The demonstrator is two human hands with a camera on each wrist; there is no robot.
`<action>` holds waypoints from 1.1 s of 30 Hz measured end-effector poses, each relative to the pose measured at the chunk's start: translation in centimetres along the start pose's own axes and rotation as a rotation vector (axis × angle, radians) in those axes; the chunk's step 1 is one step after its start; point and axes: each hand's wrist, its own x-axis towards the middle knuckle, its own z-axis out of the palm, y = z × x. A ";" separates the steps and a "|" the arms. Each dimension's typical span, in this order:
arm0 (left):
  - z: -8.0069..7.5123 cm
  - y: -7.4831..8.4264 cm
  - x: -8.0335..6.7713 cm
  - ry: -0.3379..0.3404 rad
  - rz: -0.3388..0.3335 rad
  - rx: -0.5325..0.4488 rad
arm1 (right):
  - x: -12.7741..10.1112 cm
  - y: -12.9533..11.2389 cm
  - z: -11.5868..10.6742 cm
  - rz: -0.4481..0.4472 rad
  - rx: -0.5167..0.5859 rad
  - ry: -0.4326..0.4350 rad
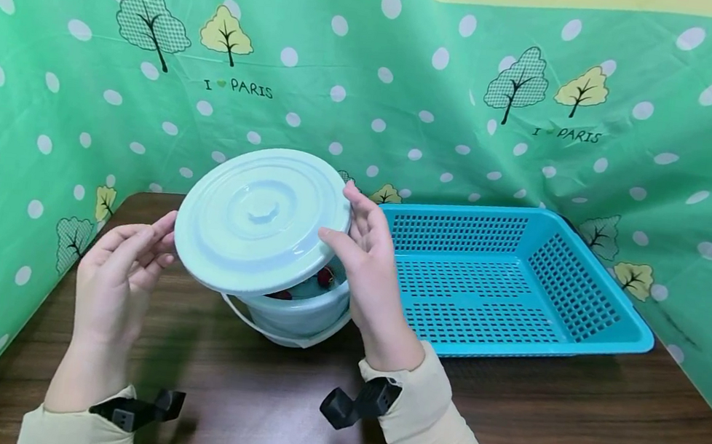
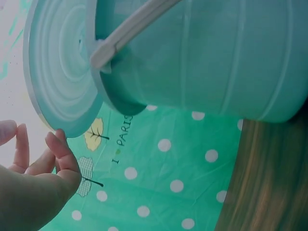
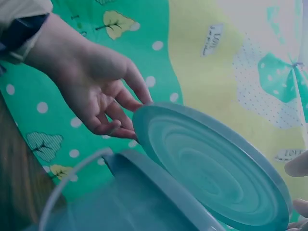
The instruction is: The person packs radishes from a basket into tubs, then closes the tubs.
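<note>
The pale green lid [image 1: 262,220] sits tilted at centre frame, raised off the small bucket [image 1: 300,311] beneath it. The right hand [image 1: 369,267] pinches its right rim; the left hand [image 1: 119,272], fingers relaxed, touches the left edge. It appears light, rigid and smooth; the rim offers the best hold. A blue basket [image 1: 592,293] stands to the right on the wooden table [image 1: 569,437].

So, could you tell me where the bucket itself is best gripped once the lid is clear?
By the white bail handle, from the front: it hangs down the near side of the bucket. The smooth round wall gives the hands less purchase, and the basket sits close on the right.
</note>
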 end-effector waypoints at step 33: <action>1.6 -1.5 -1.0 -0.053 -0.077 0.236 | 2.8 -0.4 -5.2 0.165 -0.407 -0.101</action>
